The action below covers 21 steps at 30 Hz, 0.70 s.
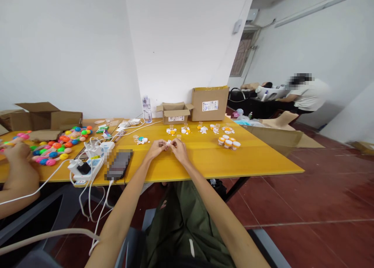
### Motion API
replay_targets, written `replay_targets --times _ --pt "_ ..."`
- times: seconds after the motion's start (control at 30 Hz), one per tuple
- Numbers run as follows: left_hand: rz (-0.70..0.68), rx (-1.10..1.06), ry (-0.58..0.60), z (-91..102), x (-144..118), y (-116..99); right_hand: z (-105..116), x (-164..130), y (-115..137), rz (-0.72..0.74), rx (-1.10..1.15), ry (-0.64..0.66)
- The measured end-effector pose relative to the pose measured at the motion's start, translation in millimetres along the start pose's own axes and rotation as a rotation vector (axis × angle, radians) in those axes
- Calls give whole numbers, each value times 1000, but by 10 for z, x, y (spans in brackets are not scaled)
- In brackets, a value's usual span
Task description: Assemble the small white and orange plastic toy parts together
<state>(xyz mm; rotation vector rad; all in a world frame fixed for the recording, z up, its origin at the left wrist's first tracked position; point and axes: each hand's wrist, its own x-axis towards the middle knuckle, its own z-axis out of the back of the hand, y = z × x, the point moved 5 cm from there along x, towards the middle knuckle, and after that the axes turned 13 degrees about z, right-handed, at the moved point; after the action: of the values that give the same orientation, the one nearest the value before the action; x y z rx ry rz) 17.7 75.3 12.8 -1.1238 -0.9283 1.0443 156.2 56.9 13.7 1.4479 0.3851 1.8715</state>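
Both hands meet over the middle of the yellow table (210,159). My left hand (157,148) pinches a small white piece (168,142) together with my right hand (179,150); the piece is too small to name. Just beyond the fingers lie small white parts with orange rings (172,131), and a clear little cup (179,137) stands behind my right hand. To the left of my hands is another small heap of white parts with a teal ring (142,140). Several clear jars with white and orange lids (228,141) stand grouped on the right.
An open carton (176,114) and a taller cardboard box (210,104) stand at the back. Left are a phone (119,164), a cabled power strip (93,161) and colourful balls (55,149). A co-worker's arm (19,170) reaches in there; another person (309,94) sits far right.
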Motion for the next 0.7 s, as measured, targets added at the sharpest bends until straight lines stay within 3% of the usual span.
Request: replay_targets --times 0.33,0.7 --pt "39 -28 20 13 4 30 4 -8 17 55 -43 5" --pt "38 -55 13 28 21 21 -29 -15 118 213 -207 58"
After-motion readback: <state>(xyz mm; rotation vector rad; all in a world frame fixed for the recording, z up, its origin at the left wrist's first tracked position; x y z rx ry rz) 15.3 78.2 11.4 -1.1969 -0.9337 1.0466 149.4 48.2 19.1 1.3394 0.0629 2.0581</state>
